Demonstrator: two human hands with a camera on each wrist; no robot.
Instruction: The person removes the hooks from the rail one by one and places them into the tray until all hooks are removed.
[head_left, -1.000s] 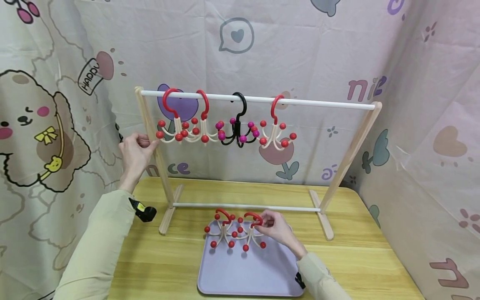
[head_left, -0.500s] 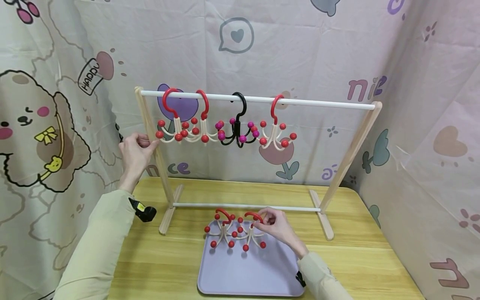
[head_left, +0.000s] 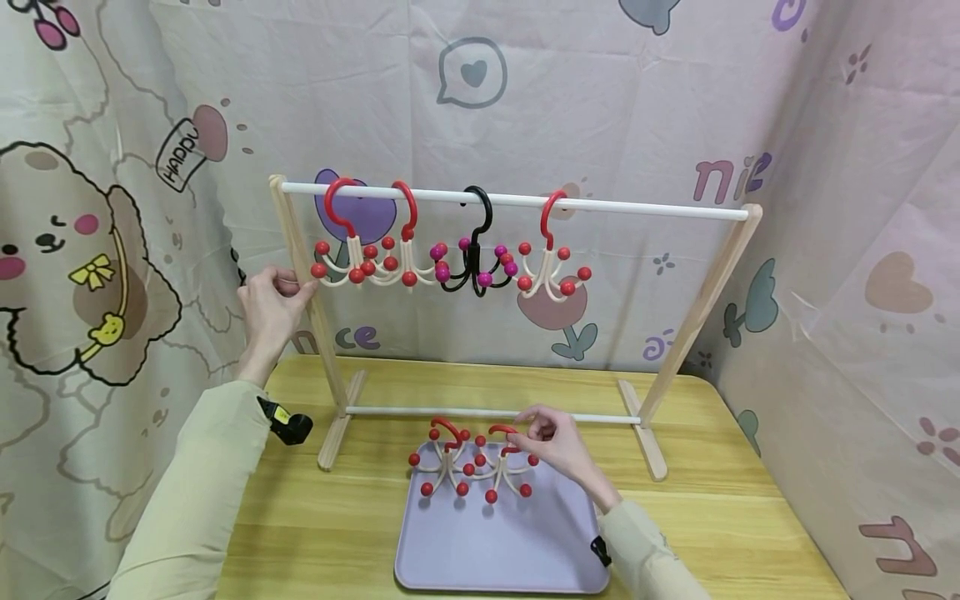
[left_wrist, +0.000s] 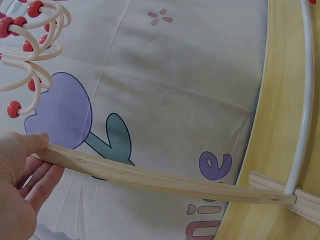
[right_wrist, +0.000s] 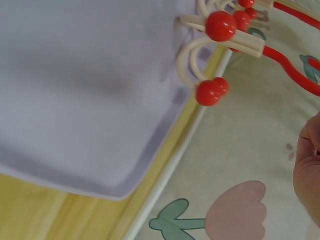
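My left hand (head_left: 272, 304) grips the left wooden post of a hanging rack (left_wrist: 150, 172), thumb on one side and fingers on the other. At the far edge of the lilac tray (head_left: 495, 546) two beige multi-arm hangers with red hooks and red ball tips stand upright, a left hanger (head_left: 447, 467) and a right hanger (head_left: 501, 475). My right hand (head_left: 558, 450) pinches the right hanger's red hook, its thumb crossing the hook. In the right wrist view that hand (right_wrist: 307, 172) shows only at the edge, and its fingertips are out of frame.
From the rack's white top bar (head_left: 652, 207) hang two red-hooked hangers at the left, a black hanger (head_left: 474, 258) and another red-hooked hanger (head_left: 551, 267). A lower white bar (head_left: 420, 412) runs just behind the tray. Printed cloth (head_left: 637, 100) surrounds the wooden table (head_left: 735, 517).
My right hand has shifted slightly up and right at the hook, uncovering one red ball. The hangers stay in place. My left hand has not moved.
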